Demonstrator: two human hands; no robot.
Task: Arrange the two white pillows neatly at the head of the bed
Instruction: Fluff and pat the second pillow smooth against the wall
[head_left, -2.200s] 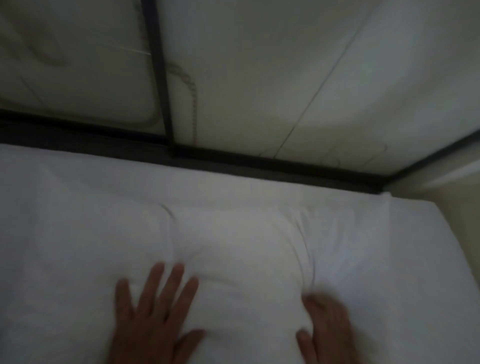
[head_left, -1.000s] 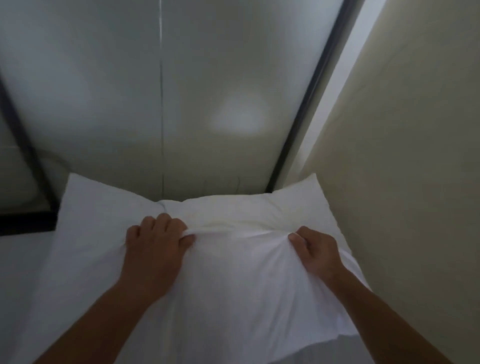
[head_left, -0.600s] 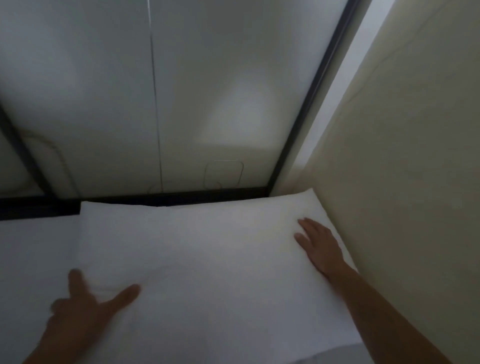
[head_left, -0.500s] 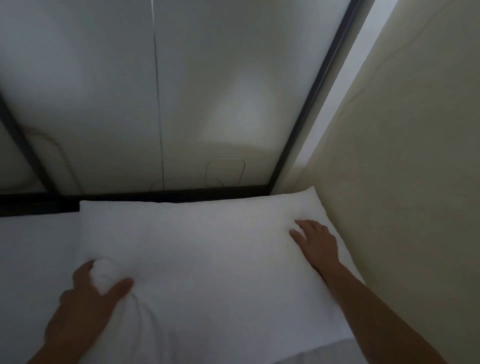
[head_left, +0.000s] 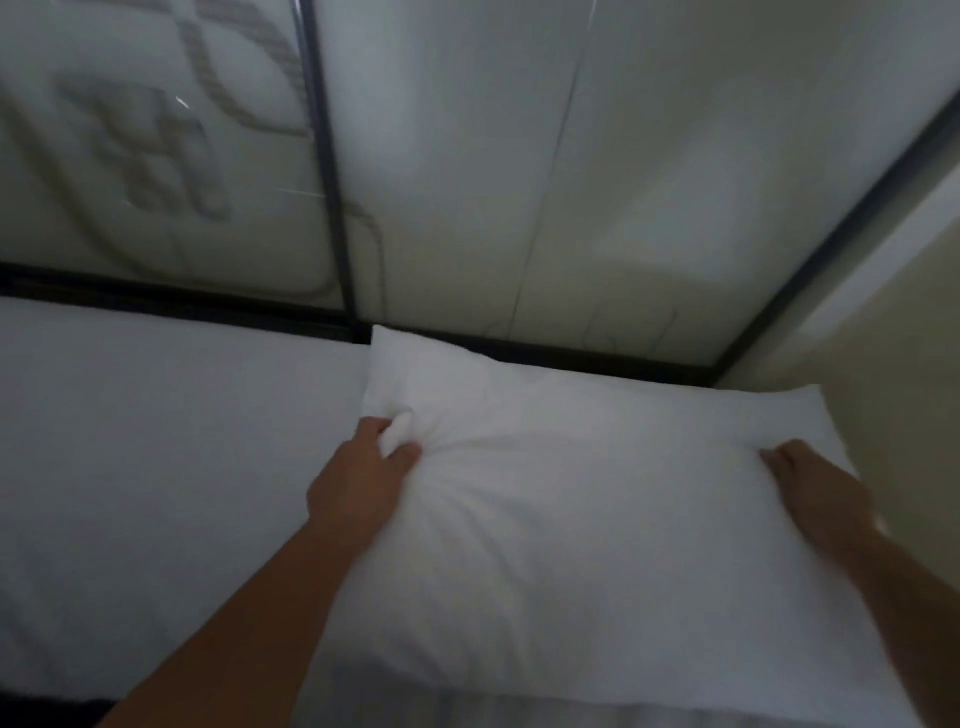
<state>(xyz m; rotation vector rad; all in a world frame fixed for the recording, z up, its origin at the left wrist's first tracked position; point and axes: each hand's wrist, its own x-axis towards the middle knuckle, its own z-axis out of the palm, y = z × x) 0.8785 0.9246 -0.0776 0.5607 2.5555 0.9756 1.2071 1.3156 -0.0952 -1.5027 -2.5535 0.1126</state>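
One white pillow (head_left: 597, 509) lies at the head of the bed, its right end against the beige wall. My left hand (head_left: 358, 483) pinches a fold of fabric near the pillow's left edge. My right hand (head_left: 810, 488) sits at the pillow's right edge with curled fingers gripping the cover; it is blurred. Left of the pillow stretches more white bedding (head_left: 156, 447). I cannot tell whether that is the second pillow or the sheet.
A dark bed frame rail (head_left: 182, 304) runs along the head of the bed, with a dark upright bar (head_left: 327, 171) rising from it. Pale panels stand behind. The beige wall (head_left: 904, 395) closes the right side.
My view has swung left. My left hand has moved up along the pillow's left edge, still pinching it. My right hand went from lying flat on top to gripping the right edge.
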